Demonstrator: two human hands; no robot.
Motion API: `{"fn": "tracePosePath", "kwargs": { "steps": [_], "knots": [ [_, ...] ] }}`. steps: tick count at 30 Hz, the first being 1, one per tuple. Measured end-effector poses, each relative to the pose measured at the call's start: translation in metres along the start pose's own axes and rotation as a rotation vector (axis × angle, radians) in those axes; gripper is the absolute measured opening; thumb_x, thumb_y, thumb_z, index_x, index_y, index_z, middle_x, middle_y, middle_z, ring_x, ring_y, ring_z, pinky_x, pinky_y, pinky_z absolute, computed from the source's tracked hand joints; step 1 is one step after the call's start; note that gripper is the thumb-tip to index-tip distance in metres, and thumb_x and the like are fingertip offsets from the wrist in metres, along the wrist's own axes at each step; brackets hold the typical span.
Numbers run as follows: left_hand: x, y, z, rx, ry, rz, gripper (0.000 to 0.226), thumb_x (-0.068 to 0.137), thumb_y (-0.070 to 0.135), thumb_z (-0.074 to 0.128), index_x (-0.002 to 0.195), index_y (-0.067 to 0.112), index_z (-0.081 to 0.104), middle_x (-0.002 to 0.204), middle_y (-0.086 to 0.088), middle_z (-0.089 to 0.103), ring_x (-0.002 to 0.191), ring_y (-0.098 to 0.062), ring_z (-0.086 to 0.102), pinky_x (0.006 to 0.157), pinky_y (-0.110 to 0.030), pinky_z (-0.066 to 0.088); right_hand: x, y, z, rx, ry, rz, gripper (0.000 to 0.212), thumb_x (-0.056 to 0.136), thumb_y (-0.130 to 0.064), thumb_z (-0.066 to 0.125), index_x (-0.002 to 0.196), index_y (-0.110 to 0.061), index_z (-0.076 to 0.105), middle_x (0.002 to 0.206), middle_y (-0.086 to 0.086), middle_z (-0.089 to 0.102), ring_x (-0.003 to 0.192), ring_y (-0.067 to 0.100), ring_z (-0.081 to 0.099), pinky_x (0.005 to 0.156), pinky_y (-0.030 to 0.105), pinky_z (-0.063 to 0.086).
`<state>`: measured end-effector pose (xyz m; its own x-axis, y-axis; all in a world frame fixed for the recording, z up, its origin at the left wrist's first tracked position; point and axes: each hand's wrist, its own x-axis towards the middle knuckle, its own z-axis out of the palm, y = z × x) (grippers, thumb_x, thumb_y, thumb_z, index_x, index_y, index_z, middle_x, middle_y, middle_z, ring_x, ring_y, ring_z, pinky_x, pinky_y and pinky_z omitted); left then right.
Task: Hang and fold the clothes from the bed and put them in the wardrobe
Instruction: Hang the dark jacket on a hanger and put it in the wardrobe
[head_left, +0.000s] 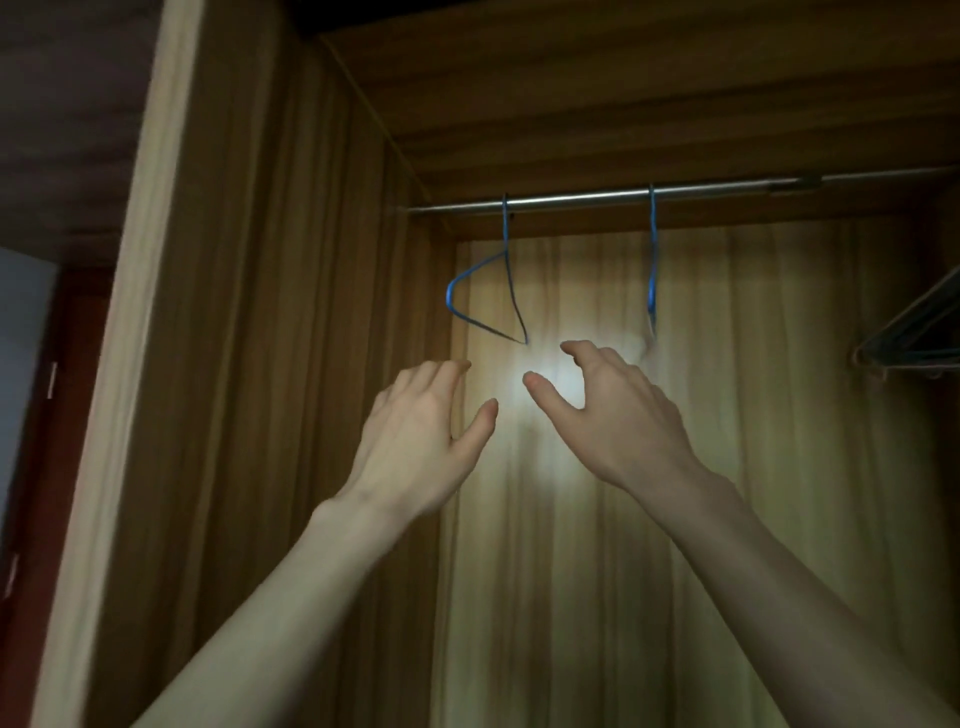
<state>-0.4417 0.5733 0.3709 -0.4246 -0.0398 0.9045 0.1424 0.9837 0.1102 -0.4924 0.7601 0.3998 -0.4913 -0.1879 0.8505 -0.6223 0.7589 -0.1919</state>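
I face the open wooden wardrobe (291, 312). A metal rail (582, 200) runs across its top. Two empty blue wire hangers hang from it: one (483, 291) on the left, turned so its triangle shows, and one (652, 270) further right, seen edge-on. My left hand (421, 441) and my right hand (618, 410) are both raised just below the left hanger, fingers loosely spread, holding nothing and touching nothing. No clothes or bed are in view.
A bright light patch falls on the wardrobe's back panel (571, 519) between my hands. At the right edge, more hangers (914, 338) jut in, dark and tilted. The wardrobe's side frame (119, 364) stands at the left, with a red door frame (67, 395) beyond.
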Motion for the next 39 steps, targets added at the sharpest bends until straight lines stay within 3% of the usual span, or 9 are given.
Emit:
{"fn": "tracePosePath", "kwargs": {
  "steps": [6, 10, 16, 20, 22, 24, 28, 34, 39],
  "knots": [
    [0.041, -0.015, -0.028, 0.084, 0.043, -0.08, 0.048, 0.103, 0.041, 0.05, 0.145, 0.019, 0.046, 0.139, -0.006, 0.056, 0.128, -0.026, 0.052, 0.103, -0.044, 0.045, 0.042, -0.017, 0.007, 0.079, 0.003, -0.062, 0.066, 0.101, -0.065, 0.042, 0.151, -0.023, 0.044, 0.145, 0.002, 0.056, 0.128, 0.027, 0.055, 0.086, 0.038, 0.041],
    [0.078, -0.018, -0.044, -0.082, 0.13, -0.159, 0.041, 0.101, 0.019, 0.046, 0.141, 0.015, 0.05, 0.135, -0.012, 0.062, 0.124, -0.036, 0.057, 0.101, -0.052, 0.049, 0.07, -0.027, 0.009, 0.181, 0.016, -0.042, 0.069, 0.098, -0.068, 0.043, 0.152, -0.025, 0.045, 0.145, 0.001, 0.057, 0.128, 0.025, 0.056, 0.094, 0.04, 0.049],
    [0.131, 0.012, -0.058, -0.545, 0.11, -0.358, 0.042, 0.106, 0.04, 0.042, 0.13, 0.01, 0.059, 0.118, -0.012, 0.071, 0.113, -0.029, 0.065, 0.105, -0.045, 0.049, 0.092, -0.037, 0.019, 0.23, 0.004, 0.003, 0.064, 0.102, -0.064, 0.042, 0.151, -0.024, 0.045, 0.146, 0.002, 0.057, 0.13, 0.026, 0.055, 0.093, 0.039, 0.046],
    [0.146, 0.032, -0.052, -0.531, -0.125, -0.453, 0.029, 0.105, 0.032, 0.051, 0.112, 0.007, 0.064, 0.091, -0.007, 0.07, 0.077, -0.018, 0.066, 0.073, -0.032, 0.057, 0.095, -0.036, 0.028, 0.256, -0.016, 0.051, 0.063, 0.102, -0.064, 0.04, 0.152, -0.025, 0.044, 0.146, 0.004, 0.057, 0.128, 0.029, 0.057, 0.097, 0.043, 0.049],
    [0.15, 0.038, -0.047, -0.425, -0.205, -0.461, 0.023, 0.105, 0.022, 0.051, 0.113, 0.005, 0.065, 0.082, -0.005, 0.063, 0.061, -0.013, 0.054, 0.054, -0.024, 0.045, 0.093, -0.034, 0.031, 0.251, -0.027, 0.059, 0.064, 0.102, -0.064, 0.04, 0.153, -0.024, 0.043, 0.146, 0.005, 0.056, 0.128, 0.029, 0.057, 0.096, 0.042, 0.049],
    [0.152, 0.042, -0.044, -0.382, -0.219, -0.473, 0.022, 0.105, 0.015, 0.052, 0.116, 0.003, 0.066, 0.081, -0.007, 0.058, 0.059, -0.013, 0.048, 0.05, -0.023, 0.038, 0.09, -0.031, 0.033, 0.245, -0.035, 0.065, 0.064, 0.103, -0.063, 0.04, 0.153, -0.024, 0.042, 0.147, 0.004, 0.056, 0.129, 0.029, 0.056, 0.092, 0.04, 0.046],
    [0.155, 0.039, -0.04, -0.424, -0.103, -0.468, 0.021, 0.107, 0.015, 0.049, 0.12, 0.004, 0.061, 0.082, -0.007, 0.054, 0.087, -0.023, 0.064, 0.056, -0.025, 0.039, 0.086, -0.028, 0.03, 0.245, -0.058, 0.065, 0.06, 0.105, -0.058, 0.039, 0.154, -0.023, 0.042, 0.15, 0.003, 0.053, 0.133, 0.028, 0.052, 0.094, 0.04, 0.043],
    [0.159, 0.027, -0.052, -0.378, -0.041, -0.392, 0.023, 0.106, 0.01, 0.049, 0.12, 0.001, 0.065, 0.108, -0.011, 0.061, 0.101, -0.022, 0.059, 0.082, -0.029, 0.042, 0.082, -0.031, 0.019, 0.252, 0.019, 0.014, 0.049, 0.108, -0.045, 0.038, 0.15, -0.021, 0.045, 0.143, 0.003, 0.058, 0.124, 0.025, 0.058, 0.099, 0.043, 0.05],
    [0.16, 0.025, -0.06, -0.379, -0.022, -0.365, 0.026, 0.106, 0.012, 0.049, 0.124, 0.002, 0.064, 0.112, -0.012, 0.063, 0.1, -0.024, 0.059, 0.083, -0.031, 0.043, 0.081, -0.043, 0.001, 0.255, 0.053, 0.007, 0.046, 0.108, -0.045, 0.037, 0.149, -0.024, 0.045, 0.139, 0.0, 0.06, 0.122, 0.024, 0.058, 0.095, 0.041, 0.049]
  ]
}}
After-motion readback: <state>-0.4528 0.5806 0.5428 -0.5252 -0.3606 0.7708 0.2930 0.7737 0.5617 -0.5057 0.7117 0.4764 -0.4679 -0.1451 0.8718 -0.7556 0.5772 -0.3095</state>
